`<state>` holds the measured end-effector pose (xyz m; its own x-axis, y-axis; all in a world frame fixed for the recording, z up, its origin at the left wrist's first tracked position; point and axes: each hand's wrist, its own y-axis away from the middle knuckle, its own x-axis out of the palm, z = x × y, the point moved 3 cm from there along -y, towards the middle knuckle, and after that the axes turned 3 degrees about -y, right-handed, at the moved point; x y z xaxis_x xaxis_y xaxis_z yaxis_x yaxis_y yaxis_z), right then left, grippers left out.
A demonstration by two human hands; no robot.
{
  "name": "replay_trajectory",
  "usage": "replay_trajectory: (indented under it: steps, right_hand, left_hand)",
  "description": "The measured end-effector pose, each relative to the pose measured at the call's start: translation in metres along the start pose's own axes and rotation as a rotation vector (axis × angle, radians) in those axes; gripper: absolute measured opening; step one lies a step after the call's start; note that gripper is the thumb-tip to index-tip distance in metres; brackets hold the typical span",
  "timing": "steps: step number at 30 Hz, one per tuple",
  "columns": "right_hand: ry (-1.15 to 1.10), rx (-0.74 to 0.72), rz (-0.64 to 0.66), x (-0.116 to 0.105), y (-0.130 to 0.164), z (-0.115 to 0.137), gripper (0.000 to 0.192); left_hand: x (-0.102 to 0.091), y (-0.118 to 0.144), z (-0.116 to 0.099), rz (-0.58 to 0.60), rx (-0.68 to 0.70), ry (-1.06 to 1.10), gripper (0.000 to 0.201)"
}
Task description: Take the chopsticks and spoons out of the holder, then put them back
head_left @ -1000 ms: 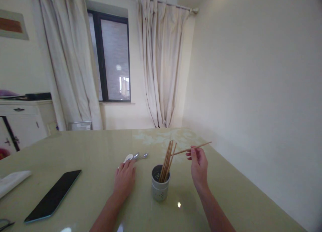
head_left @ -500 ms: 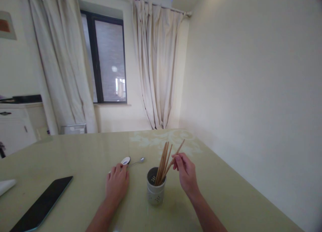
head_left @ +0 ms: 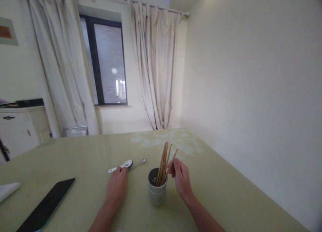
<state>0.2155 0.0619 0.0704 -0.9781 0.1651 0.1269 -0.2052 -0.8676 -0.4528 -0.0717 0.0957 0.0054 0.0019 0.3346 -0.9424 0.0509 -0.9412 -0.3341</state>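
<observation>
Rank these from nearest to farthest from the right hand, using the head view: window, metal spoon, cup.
1. Cup: just left of the right hand, with chopsticks leaning in it.
2. Metal spoon: farther left, on the table.
3. Window: beyond the table's far edge.

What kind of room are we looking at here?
Probably a dining room in a home, though I can't be sure. The signs are a large table with chopsticks standing in a holder, long curtains by the window, and a white cabinet.
</observation>
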Motion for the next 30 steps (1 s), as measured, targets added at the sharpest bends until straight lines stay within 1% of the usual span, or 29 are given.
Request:
replay_trajectory:
  steps: [3, 9, 13, 18, 20, 24, 27, 30]
  right_hand:
    - [-0.044, 0.057, -0.035, 0.003, 0.0, -0.011, 0.073]
    - [-0.062, 0.149, -0.046, 0.0, -0.006, -0.032, 0.075]
    - [-0.046, 0.203, -0.025, 0.001, -0.009, -0.045, 0.077]
    - [-0.035, 0.214, 0.005, 0.005, -0.007, -0.049, 0.076]
    - [-0.031, 0.209, 0.015, 0.005, -0.007, -0.048, 0.075]
    - [-0.025, 0.209, 0.016, 0.002, -0.008, -0.05, 0.075]
    - [-0.016, 0.199, 0.014, 0.0, -0.01, -0.053, 0.074]
    - [-0.007, 0.196, 0.025, 0.0, -0.01, -0.056, 0.072]
  left_hand:
    - [-0.004, 0.002, -0.003, -0.03, 0.005, 0.015, 0.046]
    - [-0.012, 0.005, -0.007, 0.014, 0.001, -0.06, 0.055]
    - [-0.013, 0.005, -0.009, 0.002, 0.039, -0.067, 0.058]
    - [-0.012, 0.002, -0.01, -0.008, 0.052, -0.044, 0.038]
    - [-0.011, 0.001, -0.011, -0.009, 0.054, -0.036, 0.037]
    - [-0.006, 0.0, -0.012, -0.025, 0.064, 0.001, 0.046]
    - [-0.001, -0.001, -0.011, -0.011, 0.091, 0.045, 0.041]
    - [-0.001, -0.003, -0.01, -0.019, 0.104, 0.086, 0.035]
